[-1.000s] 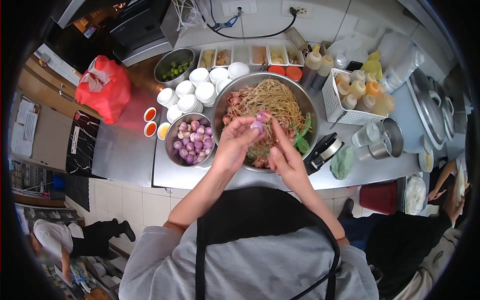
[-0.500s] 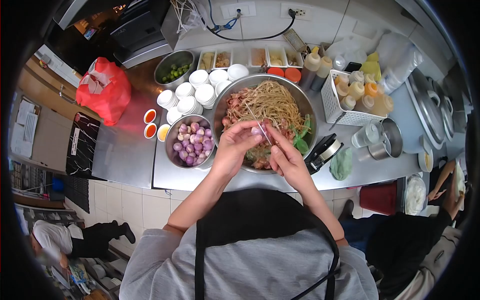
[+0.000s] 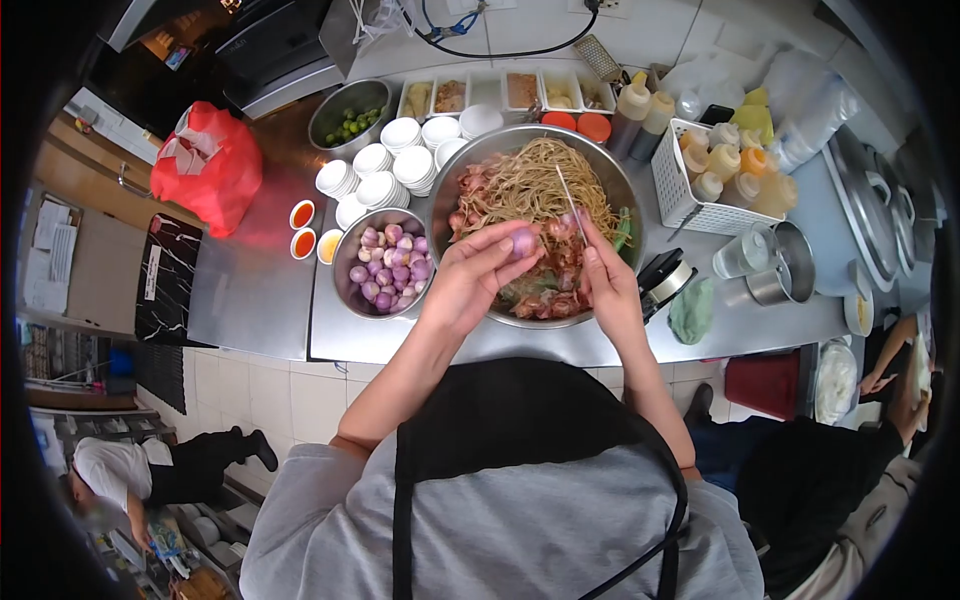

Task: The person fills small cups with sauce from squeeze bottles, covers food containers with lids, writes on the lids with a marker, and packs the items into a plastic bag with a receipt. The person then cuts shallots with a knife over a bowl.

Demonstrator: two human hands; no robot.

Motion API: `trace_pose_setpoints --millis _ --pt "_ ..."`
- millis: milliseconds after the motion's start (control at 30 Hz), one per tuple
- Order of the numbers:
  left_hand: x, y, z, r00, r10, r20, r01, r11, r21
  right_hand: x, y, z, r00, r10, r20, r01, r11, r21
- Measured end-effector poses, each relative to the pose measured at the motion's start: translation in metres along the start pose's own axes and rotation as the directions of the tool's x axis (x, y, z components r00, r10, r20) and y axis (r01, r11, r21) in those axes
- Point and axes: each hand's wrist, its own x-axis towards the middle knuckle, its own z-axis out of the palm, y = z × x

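Note:
Over a large steel bowl, my left hand pinches a purple shallot in its fingertips. My right hand is closed round a small knife, its thin blade pointing up and away from me, a little apart from the shallot. Its handle is mostly hidden by my fingers. Inside the bowl lie reddish-purple peelings and a heap of tan, noodle-like strands. Left of it, a smaller steel bowl holds several purple shallots.
Stacked white cups, sauce cups and a bowl of green limes stand left. To the right are a white basket of squeeze bottles, a tape dispenser and a green cloth. Other people are at both lower sides.
The knife in my right hand has moved right, away from the shallot. My left hand still holds the shallot, now more exposed. The view has shifted slightly.

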Motion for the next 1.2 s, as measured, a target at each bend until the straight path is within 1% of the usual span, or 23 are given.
trace_pose_setpoints --millis 67,167,200,267,300,400,500,600,667,800,867,933,1033,1133,1200 --pt "0.001 0.0 0.0 0.999 0.038 -0.023 -0.038 0.999 0.001 0.002 0.005 -0.004 1.0 -0.009 -0.017 0.006 0.989 -0.147" --pt "0.002 -0.002 -0.002 0.998 0.052 -0.032 -0.053 0.998 -0.032 -0.005 -0.004 -0.002 0.997 -0.071 0.03 0.076 0.973 -0.218" --pt "0.002 -0.002 -0.002 0.998 0.049 -0.033 -0.05 0.998 -0.03 -0.007 -0.009 0.003 0.994 -0.102 0.03 0.106 0.984 -0.144" --pt "0.004 -0.003 -0.001 0.998 0.051 -0.039 -0.052 0.998 -0.027 -0.011 -0.015 0.011 0.991 -0.133 0.023 0.134 0.989 -0.068" --pt "0.005 -0.004 -0.002 0.998 0.048 -0.036 -0.049 0.999 -0.025 -0.013 -0.017 0.014 0.988 -0.137 0.076 0.138 0.99 -0.004" --pt "0.005 -0.006 -0.002 0.997 0.066 -0.046 -0.067 0.997 -0.032 -0.016 -0.02 0.021 0.977 -0.139 0.161 0.131 0.99 0.06" --pt "0.003 -0.003 0.001 0.996 0.077 -0.038 -0.078 0.997 -0.019 -0.014 -0.019 0.022 0.978 -0.133 0.159 0.127 0.991 0.049" --pt "0.001 -0.002 0.001 0.997 0.082 -0.009 -0.083 0.996 -0.024 -0.013 -0.019 0.018 0.97 -0.169 0.172 0.157 0.984 0.085" --pt "0.001 -0.001 0.004 0.997 0.08 0.005 -0.08 0.997 0.003 -0.012 -0.017 0.017 0.979 -0.092 0.181 0.074 0.992 0.101" --pt "0.001 -0.002 0.004 0.996 0.087 0.035 -0.087 0.996 0.014 -0.017 -0.023 0.019 0.985 -0.111 0.134 0.099 0.991 0.093" --pt "0.0 -0.002 0.004 0.993 0.118 0.005 -0.118 0.986 0.117 -0.02 -0.027 0.02 0.978 -0.09 0.188 0.061 0.986 0.154" --pt "-0.001 -0.002 0.004 0.991 0.132 0.032 -0.134 0.986 0.096 -0.018 -0.029 0.017 0.971 -0.053 0.232 0.019 0.989 0.144" --pt "-0.003 -0.002 0.005 0.988 0.14 0.068 -0.144 0.988 0.061 -0.017 -0.026 0.015 0.975 -0.076 0.208 0.034 0.98 0.198" --pt "-0.004 -0.002 0.005 0.991 0.117 0.059 -0.119 0.992 0.029 -0.017 -0.026 0.013 0.978 -0.01 0.21 -0.032 0.98 0.195" --pt "-0.003 -0.004 0.006 0.994 0.105 0.043 -0.106 0.994 0.009 -0.02 -0.029 0.016 0.975 -0.093 0.201 0.052 0.978 0.199"
